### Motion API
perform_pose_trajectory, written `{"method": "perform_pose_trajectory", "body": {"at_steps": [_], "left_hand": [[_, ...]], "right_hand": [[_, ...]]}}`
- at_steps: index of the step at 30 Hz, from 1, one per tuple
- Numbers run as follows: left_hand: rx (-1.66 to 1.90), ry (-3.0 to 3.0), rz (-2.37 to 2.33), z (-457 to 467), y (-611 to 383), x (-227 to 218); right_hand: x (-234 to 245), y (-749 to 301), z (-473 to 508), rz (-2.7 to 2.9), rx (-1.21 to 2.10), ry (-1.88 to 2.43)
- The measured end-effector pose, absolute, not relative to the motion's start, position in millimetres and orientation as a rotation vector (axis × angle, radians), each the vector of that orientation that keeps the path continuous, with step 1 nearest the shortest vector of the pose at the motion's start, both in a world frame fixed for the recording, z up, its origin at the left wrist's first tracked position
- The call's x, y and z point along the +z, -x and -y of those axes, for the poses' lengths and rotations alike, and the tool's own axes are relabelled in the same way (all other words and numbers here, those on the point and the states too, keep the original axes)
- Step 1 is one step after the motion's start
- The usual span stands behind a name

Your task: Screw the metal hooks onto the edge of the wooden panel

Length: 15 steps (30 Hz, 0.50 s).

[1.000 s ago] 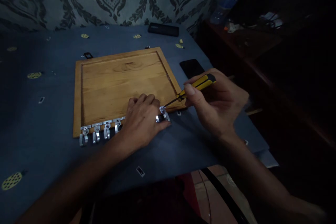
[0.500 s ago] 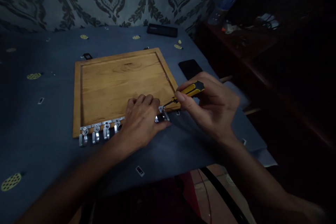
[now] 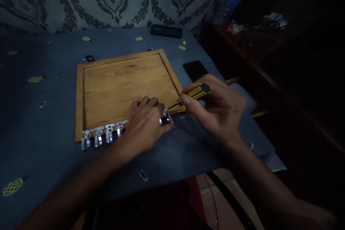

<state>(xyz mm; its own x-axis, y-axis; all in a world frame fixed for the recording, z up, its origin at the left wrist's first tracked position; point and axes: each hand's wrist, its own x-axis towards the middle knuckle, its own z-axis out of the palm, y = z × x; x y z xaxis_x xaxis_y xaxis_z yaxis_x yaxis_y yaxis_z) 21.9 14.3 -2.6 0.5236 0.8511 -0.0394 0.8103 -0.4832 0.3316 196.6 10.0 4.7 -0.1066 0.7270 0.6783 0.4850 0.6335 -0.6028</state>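
Observation:
A wooden board with a raised frame (image 3: 124,82) lies on the cloth-covered table. Along its near edge runs a metal hook rail (image 3: 99,129) with several silver hooks hanging over the side. My left hand (image 3: 145,124) is closed over the rail's right part, fingers curled on the board and thumb beside the end hook (image 3: 169,118). It hides the middle of the rail. In my right hand (image 3: 218,107), thumb and fingers pinch a yellow-and-black screwdriver (image 3: 195,92). The screwdriver slants down to the left, its tip at the rail's right end; the screw itself is too small to make out.
Behind the board lies a black phone (image 3: 166,31). A dark flat object (image 3: 195,70) is right of the board, and a small black clip-like piece (image 3: 90,58) sits at its far edge. A dark wooden cabinet (image 3: 242,46) with a bottle (image 3: 229,5) borders the table's right.
The end hook under the screwdriver tip has turned slightly. Both hands and the board stay in nearly the same place.

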Motion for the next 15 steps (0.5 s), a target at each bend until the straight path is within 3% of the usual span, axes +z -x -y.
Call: {"method": "perform_pose_trajectory", "body": {"at_steps": [15], "left_hand": [[0.192,-2.46,-1.382,-13.3,-22.0,-2.2]], "right_hand": [[7.6,-192.1,-5.4,1.64,0.286,1.054]]}}
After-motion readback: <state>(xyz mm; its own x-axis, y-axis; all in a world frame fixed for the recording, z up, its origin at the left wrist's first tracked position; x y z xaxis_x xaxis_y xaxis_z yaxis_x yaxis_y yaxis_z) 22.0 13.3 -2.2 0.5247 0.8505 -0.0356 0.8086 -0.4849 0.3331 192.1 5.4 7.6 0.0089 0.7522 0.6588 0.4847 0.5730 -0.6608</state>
